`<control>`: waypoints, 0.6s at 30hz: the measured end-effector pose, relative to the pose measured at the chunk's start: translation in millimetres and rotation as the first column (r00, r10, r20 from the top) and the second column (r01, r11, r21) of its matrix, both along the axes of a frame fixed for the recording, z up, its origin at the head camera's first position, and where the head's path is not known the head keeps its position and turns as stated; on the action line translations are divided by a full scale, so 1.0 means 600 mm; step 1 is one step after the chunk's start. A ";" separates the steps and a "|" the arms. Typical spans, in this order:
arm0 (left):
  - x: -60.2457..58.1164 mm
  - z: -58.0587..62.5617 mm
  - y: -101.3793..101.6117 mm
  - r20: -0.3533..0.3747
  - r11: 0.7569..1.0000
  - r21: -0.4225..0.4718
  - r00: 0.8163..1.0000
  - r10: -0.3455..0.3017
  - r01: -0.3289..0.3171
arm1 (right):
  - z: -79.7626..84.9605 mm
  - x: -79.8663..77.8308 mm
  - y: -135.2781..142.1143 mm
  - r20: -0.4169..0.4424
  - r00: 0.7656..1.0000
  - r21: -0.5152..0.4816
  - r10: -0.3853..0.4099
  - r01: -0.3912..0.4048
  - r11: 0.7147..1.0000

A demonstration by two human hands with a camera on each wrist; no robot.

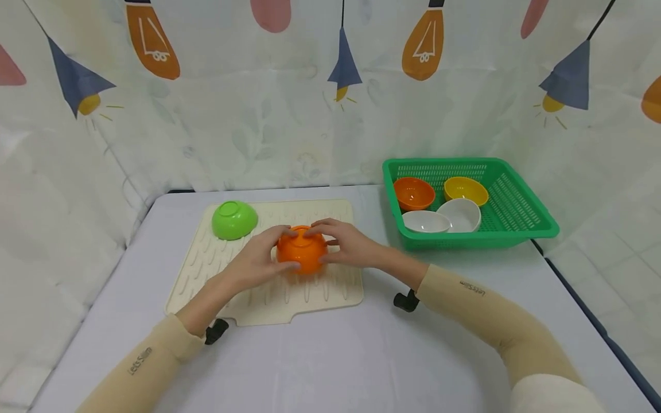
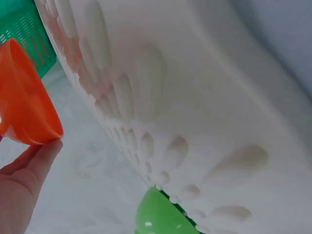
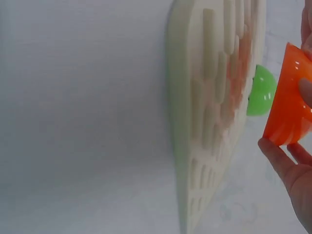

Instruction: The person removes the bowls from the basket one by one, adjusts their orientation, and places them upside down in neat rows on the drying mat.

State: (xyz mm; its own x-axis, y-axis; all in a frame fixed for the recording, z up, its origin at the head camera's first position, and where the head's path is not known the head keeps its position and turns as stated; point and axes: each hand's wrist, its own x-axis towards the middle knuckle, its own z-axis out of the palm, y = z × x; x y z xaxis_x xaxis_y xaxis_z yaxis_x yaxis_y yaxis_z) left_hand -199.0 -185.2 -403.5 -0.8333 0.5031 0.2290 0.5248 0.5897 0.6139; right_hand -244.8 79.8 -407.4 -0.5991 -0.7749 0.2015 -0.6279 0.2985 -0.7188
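Observation:
Both hands hold an upside-down orange bowl by its two sides, a little above the cream drying mat. My left hand grips the bowl's left side, thumb near the rim and fingers up by the base. From the right, my right hand holds it in the same way. The wrist views show a gap between the bowl and the ridged mat. A green bowl rests upside down on the mat's far left corner.
A green plastic basket stands at the back right of the white-covered table. In it lie a darker orange bowl, a yellow bowl and two white bowls. A patterned curtain hangs behind the table.

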 end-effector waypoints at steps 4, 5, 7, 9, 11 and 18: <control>-0.004 0.004 -0.030 0.078 1.000 0.019 0.997 -0.011 0.010 | 0.004 -0.001 -0.033 -0.016 1.000 0.060 0.007 -0.006 0.998; -0.004 0.005 -0.039 0.095 1.000 0.019 0.995 -0.007 0.006 | 0.005 -0.001 -0.043 -0.017 1.000 0.068 0.009 -0.008 0.998; -0.005 0.006 -0.057 0.129 1.000 0.023 0.992 -0.006 0.003 | 0.003 -0.001 -0.062 -0.018 1.000 0.077 0.007 -0.005 0.997; -0.005 0.007 -0.075 0.153 1.000 0.027 0.988 0.004 -0.008 | -0.001 -0.003 -0.083 -0.027 1.000 0.082 0.003 -0.001 0.997; -0.006 0.007 -0.093 0.166 0.999 0.027 0.986 0.012 -0.017 | -0.005 -0.005 -0.103 -0.039 0.999 0.086 0.001 0.002 0.996; -0.008 0.005 -0.153 0.182 1.000 0.011 0.983 0.013 -0.016 | -0.011 -0.012 -0.170 -0.072 0.997 0.117 0.001 0.008 0.993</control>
